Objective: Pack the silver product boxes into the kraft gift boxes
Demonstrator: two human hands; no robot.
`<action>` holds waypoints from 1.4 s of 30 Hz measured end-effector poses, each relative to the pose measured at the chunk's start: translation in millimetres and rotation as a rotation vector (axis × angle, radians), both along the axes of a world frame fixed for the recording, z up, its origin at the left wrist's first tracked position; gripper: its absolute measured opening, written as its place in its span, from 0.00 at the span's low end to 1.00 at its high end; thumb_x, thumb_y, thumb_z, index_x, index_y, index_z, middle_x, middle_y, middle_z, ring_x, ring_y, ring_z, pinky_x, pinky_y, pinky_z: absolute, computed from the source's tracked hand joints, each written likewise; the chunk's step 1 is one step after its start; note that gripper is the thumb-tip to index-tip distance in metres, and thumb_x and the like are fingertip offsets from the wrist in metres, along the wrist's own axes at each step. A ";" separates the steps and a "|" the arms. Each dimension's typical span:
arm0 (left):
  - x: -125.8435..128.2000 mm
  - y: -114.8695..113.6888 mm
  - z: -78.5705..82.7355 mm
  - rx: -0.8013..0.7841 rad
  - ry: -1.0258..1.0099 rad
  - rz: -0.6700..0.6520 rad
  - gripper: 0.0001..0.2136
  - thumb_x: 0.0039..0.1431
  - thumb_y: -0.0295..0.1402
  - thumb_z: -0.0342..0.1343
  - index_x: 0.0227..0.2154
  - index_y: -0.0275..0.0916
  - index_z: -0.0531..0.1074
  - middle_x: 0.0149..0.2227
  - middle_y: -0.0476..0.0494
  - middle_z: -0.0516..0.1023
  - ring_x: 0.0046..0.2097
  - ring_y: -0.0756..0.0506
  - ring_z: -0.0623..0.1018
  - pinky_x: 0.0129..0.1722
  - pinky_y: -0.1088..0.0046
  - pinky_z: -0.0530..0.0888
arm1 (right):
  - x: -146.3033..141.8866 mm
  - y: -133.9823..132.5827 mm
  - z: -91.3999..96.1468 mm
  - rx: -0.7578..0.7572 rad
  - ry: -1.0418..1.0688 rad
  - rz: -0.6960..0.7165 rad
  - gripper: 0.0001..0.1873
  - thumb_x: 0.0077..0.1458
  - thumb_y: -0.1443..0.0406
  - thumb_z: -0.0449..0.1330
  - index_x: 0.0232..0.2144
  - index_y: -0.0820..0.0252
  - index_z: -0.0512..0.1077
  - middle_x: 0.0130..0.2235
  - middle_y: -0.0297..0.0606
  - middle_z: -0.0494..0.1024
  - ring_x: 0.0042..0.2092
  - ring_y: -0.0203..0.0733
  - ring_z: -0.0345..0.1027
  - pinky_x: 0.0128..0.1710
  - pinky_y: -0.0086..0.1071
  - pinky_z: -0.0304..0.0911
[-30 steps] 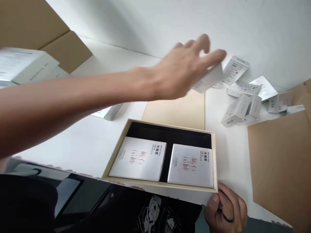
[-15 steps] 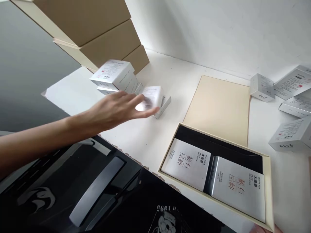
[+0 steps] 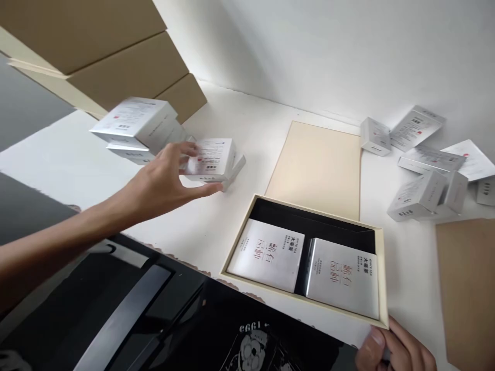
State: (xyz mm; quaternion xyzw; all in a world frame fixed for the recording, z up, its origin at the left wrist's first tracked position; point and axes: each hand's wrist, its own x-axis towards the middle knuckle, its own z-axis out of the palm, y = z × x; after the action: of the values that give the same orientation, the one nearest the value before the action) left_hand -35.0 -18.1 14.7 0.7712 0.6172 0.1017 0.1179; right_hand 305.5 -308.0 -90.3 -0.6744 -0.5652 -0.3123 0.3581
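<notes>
My left hand (image 3: 170,172) reaches across the table to a small white tea box (image 3: 212,158). Its fingers are spread at the box's left side, and the thumb stretches along the front. In front of me lies a cream gift box (image 3: 382,281) with a black lining. Two silver-white tea boxes lie in it, a left one (image 3: 266,255) and a right one (image 3: 342,278). At the gift box's near right corner is my right hand (image 3: 398,348), fingers curled and thumb bent in. What its fingers close on is hidden.
Large tan boxes (image 3: 127,67) are stacked at the back left, with white tea boxes (image 3: 133,123) piled before them. A flat cream panel (image 3: 320,165) lies behind the gift box. Several tea boxes (image 3: 419,196) are scattered at right, near a brown board (image 3: 467,288).
The view has swung right, shifting the table's things leftward. My left hand has drawn back to the tea box's left side, showing more of its top. More of my right hand now shows.
</notes>
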 end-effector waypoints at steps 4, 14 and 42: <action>28.2 0.1 -7.6 -0.001 -0.019 0.181 0.35 0.57 0.57 0.60 0.59 0.41 0.58 0.65 0.28 0.63 0.56 0.31 0.74 0.52 0.48 0.78 | 4.0 0.6 0.2 0.012 -0.014 0.021 0.11 0.69 0.69 0.61 0.31 0.61 0.73 0.31 0.35 0.82 0.29 0.37 0.73 0.32 0.33 0.64; 16.7 -2.5 -19.3 -0.039 -0.057 0.196 0.34 0.49 0.57 0.60 0.58 0.54 0.61 0.52 0.42 0.71 0.48 0.31 0.77 0.41 0.51 0.78 | -5.3 -8.7 -3.2 -0.057 0.072 -0.025 0.09 0.69 0.70 0.60 0.33 0.60 0.74 0.34 0.38 0.83 0.34 0.41 0.75 0.37 0.35 0.68; 49.3 17.1 -15.2 -0.025 -0.006 0.230 0.37 0.61 0.57 0.54 0.68 0.43 0.60 0.71 0.29 0.58 0.56 0.31 0.80 0.63 0.40 0.76 | -6.3 1.9 0.4 0.002 0.088 -0.013 0.11 0.70 0.70 0.60 0.32 0.62 0.72 0.33 0.39 0.83 0.34 0.40 0.75 0.36 0.34 0.67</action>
State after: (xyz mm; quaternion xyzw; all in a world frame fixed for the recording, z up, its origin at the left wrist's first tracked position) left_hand 14.3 -1.0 -0.5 0.6934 0.7027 0.1090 0.1167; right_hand 299.2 -306.1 -89.9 -0.6908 -0.5440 -0.2854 0.3813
